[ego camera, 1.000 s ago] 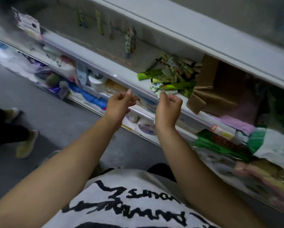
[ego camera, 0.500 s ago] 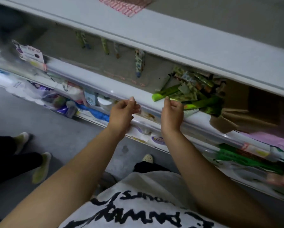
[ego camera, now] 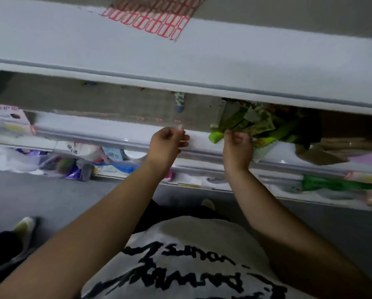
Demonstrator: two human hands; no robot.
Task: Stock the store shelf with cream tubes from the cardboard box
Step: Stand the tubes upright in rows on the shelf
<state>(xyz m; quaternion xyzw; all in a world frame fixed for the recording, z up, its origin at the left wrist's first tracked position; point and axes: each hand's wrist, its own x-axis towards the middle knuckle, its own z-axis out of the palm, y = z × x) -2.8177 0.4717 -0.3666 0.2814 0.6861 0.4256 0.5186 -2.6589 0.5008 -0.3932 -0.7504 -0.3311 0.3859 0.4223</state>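
Risk, tubes sliding off: the cream tubes are piled loosely on the shelf, several lying at angles, and one green tube end is seen close to the front lip; a nudge from the right wrist is judged enough for a tube to be pushed over the edge onto the floor.
Risk, pile toppling: the heap is leaned toward the cardboard box at its right; if one tube is pulled from underneath, the rest are likely to be shifted or scattered.
Risk, poor sight: the picture is blurred and the shelf interior is dim, so labels and tube ends are hard to tell apart; a tube could be set the wrong way round.
Risk, lower clutter: packets on the lower shelf are placed directly beneath, so a dropped tube may be lost among them.
Left grip: the left hand is held above the shelf lip, fingers curled loosely inward with the thumb raised; nothing is seen to be held in it, and contact with the shelf cannot be told.
Right grip: the right hand is curled at the near edge of the pile, fingertips brought close together against the green tube end; whether a tube is actually pinched cannot be told, since the fingertips are hidden by the knuckles.
Task thing, place: the tubes are lain on the shelf just left of the box, touching the right hand.
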